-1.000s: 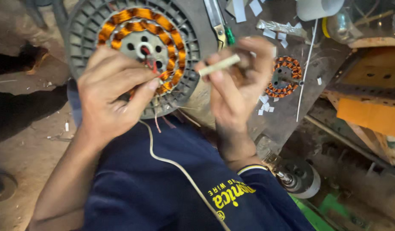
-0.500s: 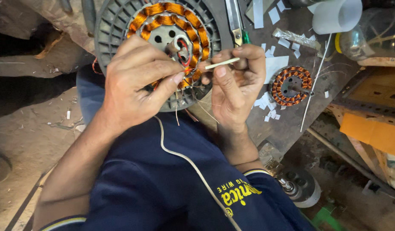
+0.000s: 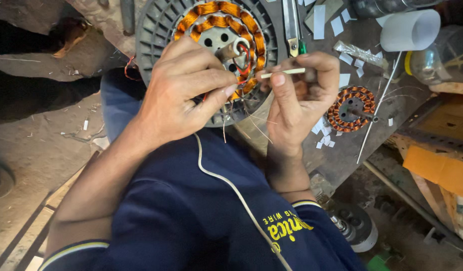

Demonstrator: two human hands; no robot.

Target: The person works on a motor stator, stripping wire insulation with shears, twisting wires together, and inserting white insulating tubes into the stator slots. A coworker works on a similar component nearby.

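Observation:
A grey fan motor housing (image 3: pixel 156 30) with a ring of copper windings (image 3: pixel 219 15) rests against my lap and the bench edge. My left hand (image 3: pixel 184 93) lies over its lower part, fingertips pinching thin red and copper wires at the winding's edge. My right hand (image 3: pixel 301 90) holds a thin pale stick (image 3: pixel 284 73) level, its tip pointing at the windings near the centre shaft (image 3: pixel 231 50). Both hands nearly touch each other over the motor.
A smaller copper-wound stator (image 3: pixel 349 108) lies on the dark bench to the right, among white paper scraps. A white roll (image 3: pixel 409 30), a clear bottle (image 3: pixel 442 55) and a long thin rod (image 3: pixel 379 108) sit beyond it. A white cord (image 3: pixel 226 183) crosses my blue shirt.
The view has shifted so the motor and hands sit higher and more to the right. My right hand has brought the stick in closer to the windings.

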